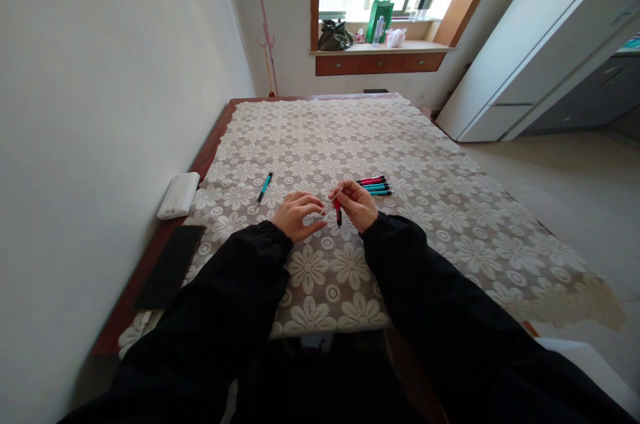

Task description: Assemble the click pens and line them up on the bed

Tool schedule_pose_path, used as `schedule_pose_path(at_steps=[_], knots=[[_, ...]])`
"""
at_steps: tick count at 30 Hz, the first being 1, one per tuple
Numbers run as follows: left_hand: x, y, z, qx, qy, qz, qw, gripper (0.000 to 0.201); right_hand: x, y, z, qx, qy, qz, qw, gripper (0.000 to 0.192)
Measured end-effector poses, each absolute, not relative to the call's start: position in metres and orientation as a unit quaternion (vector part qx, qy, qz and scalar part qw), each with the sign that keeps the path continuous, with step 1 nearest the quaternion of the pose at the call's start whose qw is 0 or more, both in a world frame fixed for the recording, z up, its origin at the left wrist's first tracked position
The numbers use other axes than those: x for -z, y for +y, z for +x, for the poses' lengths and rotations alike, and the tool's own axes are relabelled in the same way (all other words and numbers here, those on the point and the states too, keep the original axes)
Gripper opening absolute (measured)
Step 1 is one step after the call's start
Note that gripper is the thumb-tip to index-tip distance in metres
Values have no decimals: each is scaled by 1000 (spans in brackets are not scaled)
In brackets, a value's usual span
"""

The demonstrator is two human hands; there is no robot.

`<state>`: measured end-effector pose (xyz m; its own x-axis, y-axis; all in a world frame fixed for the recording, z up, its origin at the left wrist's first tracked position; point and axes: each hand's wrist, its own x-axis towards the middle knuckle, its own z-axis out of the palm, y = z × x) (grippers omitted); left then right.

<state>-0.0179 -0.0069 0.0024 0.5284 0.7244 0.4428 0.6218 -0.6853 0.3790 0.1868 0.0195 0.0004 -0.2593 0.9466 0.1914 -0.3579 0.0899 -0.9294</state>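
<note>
Black slab at the table's left edge; white box just beyond it, against the wall. Teal pen lying alone on the lace cloth, left of the hands. Left hand curled down over something small and pale on the cloth (too small to identify). Right hand pinching a thin white refill that slants toward the left hand, and also holding a red pen, tip down. Pen row, red and teal, just right of the hands. Cabinet far right.
</note>
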Motion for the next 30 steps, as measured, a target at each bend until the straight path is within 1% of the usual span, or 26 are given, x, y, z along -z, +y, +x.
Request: schedule_pose_path(at_steps=[3,9,11,17,20,25,30], knots=[[-1,-6,-18,-279,400,869,86,24,3,24,189,-586,-502,-317,551,41],[4,-5,-19,-235,376,892,90,34,12,35,194,-573,-481,-367,553,45],[5,-5,-19,-225,367,898,88,35,15,37,194,-570,-486,-378,544,45],[6,-5,-19,-223,373,897,87,24,17,38,197,-584,-482,-409,508,42],[5,-5,-19,-229,375,894,92,19,15,38,198,-580,-487,-419,500,37],[4,-5,-18,-229,375,893,96,16,10,39,201,-552,-494,-422,523,26],[4,-3,-18,-239,358,897,100,17,10,41,203,-542,-495,-399,550,24]])
